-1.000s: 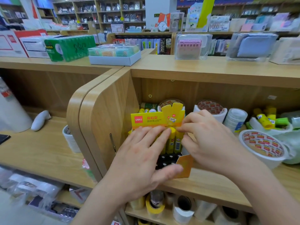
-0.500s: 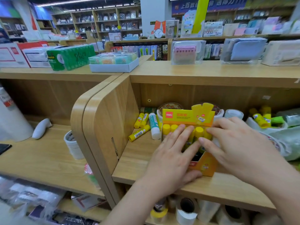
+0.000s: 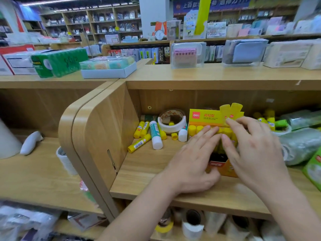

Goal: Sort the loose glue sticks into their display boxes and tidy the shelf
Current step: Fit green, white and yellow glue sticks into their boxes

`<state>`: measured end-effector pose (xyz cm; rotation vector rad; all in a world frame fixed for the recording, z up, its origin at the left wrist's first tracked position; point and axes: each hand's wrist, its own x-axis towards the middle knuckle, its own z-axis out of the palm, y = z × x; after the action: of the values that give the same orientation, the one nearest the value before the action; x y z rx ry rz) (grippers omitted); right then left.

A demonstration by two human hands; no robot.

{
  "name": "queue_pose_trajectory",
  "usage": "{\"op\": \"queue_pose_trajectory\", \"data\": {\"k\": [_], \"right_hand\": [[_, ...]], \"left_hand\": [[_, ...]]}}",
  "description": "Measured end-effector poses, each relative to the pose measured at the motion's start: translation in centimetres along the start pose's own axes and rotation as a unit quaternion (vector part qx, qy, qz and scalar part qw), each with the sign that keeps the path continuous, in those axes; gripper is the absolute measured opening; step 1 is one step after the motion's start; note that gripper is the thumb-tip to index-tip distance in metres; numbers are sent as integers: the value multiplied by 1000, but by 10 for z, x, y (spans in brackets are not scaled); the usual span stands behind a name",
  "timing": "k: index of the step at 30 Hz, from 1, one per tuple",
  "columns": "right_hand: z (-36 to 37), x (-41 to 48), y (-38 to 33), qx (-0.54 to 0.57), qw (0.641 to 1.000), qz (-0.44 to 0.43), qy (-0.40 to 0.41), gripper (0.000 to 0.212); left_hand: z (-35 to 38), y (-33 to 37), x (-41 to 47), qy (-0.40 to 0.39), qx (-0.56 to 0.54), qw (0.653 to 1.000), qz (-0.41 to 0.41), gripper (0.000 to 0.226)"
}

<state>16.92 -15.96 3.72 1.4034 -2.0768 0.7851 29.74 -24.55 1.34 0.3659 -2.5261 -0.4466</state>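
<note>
The left hand (image 3: 192, 159) and the right hand (image 3: 255, 150) rest with straight fingers on the yellow sticks (image 3: 192, 129) in the display box (image 3: 205, 117) on the shelf (image 3: 152, 173); loose glue sticks (image 3: 139, 145) lie left of it (beside a tape roll (image 3: 172, 127)).

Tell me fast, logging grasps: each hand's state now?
Left hand: open, fingers flat on the glue sticks in the display box.
Right hand: open, fingers on the same sticks.
</note>
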Motion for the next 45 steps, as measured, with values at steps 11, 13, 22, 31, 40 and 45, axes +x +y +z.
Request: {"op": "queue_pose_trajectory", "data": {"k": [11, 13, 22, 31, 40, 45], "right_hand": [[4, -12, -67, 171, 976, -118, -68, 41], [11, -13, -87, 163, 964, -126, -167, 49], [35, 24, -119, 27, 911, -136, -389, 45], [73, 51, -120, 33, 905, -139, -401, 40], [66, 41, -118, 71, 937, -125, -318, 22], [31, 33, -105, 107, 971, -104, -189, 19]], "left_hand": [[-63, -74, -16, -69, 191, 897, -392, 68], [-57, -85, -13, -122, 203, 887, -397, 66], [-53, -101, -10, -167, 230, 883, -375, 65], [-45, -83, -30, -91, 250, 884, -385, 61], [-49, -74, -29, -88, 326, 870, -360, 40], [-46, -75, -29, -124, 308, 863, -381, 50]]}}
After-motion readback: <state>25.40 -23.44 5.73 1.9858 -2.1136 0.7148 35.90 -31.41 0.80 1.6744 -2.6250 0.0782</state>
